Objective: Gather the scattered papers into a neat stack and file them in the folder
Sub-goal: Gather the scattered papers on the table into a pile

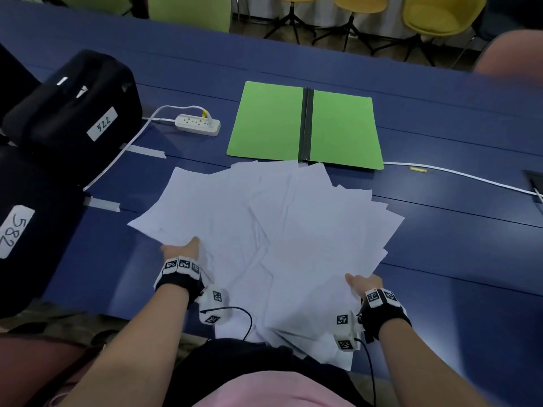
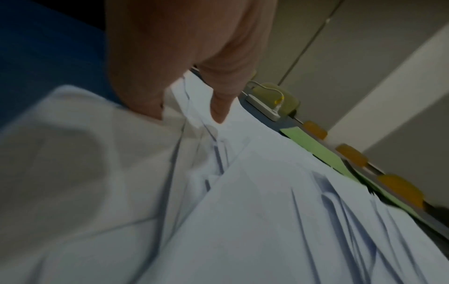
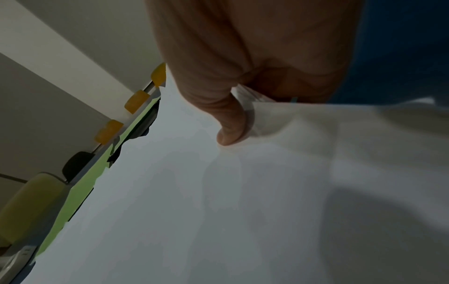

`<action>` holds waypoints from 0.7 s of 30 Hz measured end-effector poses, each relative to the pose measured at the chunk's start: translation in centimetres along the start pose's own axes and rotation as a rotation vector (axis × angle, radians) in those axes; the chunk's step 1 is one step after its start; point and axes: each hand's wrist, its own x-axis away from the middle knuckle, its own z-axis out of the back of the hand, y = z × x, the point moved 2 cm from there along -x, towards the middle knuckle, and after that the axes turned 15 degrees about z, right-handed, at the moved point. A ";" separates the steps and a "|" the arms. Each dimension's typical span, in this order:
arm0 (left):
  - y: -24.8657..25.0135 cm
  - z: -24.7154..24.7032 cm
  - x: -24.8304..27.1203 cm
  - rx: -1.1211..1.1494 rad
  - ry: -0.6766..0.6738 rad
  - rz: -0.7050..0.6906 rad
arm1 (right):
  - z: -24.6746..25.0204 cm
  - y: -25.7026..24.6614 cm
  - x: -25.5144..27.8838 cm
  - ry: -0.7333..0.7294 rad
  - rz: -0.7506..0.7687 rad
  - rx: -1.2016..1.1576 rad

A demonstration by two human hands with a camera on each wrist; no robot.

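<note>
Several white papers (image 1: 273,230) lie fanned out and overlapping on the blue table (image 1: 440,259), some hanging over its near edge. My left hand (image 1: 183,249) pinches the fan's left edge, thumb on top (image 2: 218,107) and fingers under the papers (image 2: 243,211). My right hand (image 1: 363,284) pinches the right near edge the same way, thumb pressed on the top sheet (image 3: 230,124) of the papers (image 3: 194,211). The green folder (image 1: 305,124) lies open and flat just beyond the papers, its dark spine in the middle, with nothing in it.
A white power strip (image 1: 198,124) with its cable lies left of the folder. Two black cases (image 1: 73,104) labelled 522 and 582 stand at the left. A white cable (image 1: 458,174) runs along the table to the right. Chairs (image 1: 440,16) stand beyond the far edge.
</note>
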 end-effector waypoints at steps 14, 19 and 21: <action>2.0 -2.6 1.3 -0.200 -0.089 -0.120 | -0.1 -0.1 0.1 0.021 -0.015 -0.039; 0.6 -3.8 0.5 -0.257 -0.189 -0.250 | 0.2 -0.9 0.9 0.088 -0.046 -0.103; 0.0 -3.8 0.6 -0.236 -0.258 -0.259 | 0.2 -1.2 1.6 0.104 -0.039 -0.104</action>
